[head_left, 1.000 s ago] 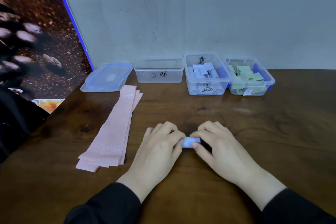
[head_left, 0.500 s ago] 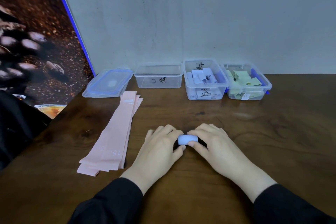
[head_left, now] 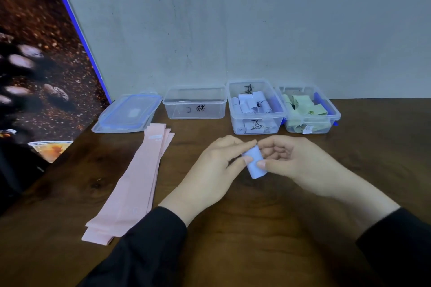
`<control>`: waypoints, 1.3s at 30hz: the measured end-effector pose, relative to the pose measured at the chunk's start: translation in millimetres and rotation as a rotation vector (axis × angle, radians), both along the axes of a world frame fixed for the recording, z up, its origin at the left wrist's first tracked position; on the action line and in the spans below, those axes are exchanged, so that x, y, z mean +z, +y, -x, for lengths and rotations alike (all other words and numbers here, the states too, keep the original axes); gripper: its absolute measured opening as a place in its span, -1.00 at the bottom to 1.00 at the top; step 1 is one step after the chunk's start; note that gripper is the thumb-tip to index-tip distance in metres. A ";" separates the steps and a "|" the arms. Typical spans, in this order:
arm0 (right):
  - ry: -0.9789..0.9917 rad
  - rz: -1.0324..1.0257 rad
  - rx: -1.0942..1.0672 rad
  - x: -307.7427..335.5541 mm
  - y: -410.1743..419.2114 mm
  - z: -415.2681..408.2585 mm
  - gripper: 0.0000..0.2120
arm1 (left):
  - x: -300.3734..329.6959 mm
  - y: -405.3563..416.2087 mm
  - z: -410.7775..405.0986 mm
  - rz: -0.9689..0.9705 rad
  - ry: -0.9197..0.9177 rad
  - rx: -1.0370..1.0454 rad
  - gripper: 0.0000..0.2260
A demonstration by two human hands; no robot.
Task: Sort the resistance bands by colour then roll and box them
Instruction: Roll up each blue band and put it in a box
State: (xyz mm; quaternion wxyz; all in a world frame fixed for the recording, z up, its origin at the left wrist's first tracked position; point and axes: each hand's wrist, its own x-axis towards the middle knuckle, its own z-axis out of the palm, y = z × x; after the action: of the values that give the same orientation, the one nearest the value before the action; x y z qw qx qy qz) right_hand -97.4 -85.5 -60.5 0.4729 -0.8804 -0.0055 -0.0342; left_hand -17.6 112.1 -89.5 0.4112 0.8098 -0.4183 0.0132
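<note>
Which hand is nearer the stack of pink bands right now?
Left. The left hand sits just right of the pink bands; the right hand is farther right, beyond the blue roll both hands hold.

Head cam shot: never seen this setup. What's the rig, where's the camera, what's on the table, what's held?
No robot: a person works bare-handed, and the camera sits on their head, looking forward and down. The left hand and right hand both pinch a rolled blue band above the wooden table. Flat pink bands lie stacked at left. By the wall: a lid, an empty box, a box of blue rolls and a box of green bands.
</note>
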 end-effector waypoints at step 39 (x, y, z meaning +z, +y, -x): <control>0.097 1.316 0.175 8.7 -68.6 -233.5 -0.83 | -47.2 -79.5 -129.1 0.260 0.081 0.370 -0.64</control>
State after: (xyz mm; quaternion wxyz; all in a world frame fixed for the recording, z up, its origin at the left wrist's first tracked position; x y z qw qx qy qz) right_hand 136.2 -154.1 -51.8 -0.1623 -0.9823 -0.0756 0.0544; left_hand 111.5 32.6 -136.7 0.5193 0.8127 -0.2404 0.1098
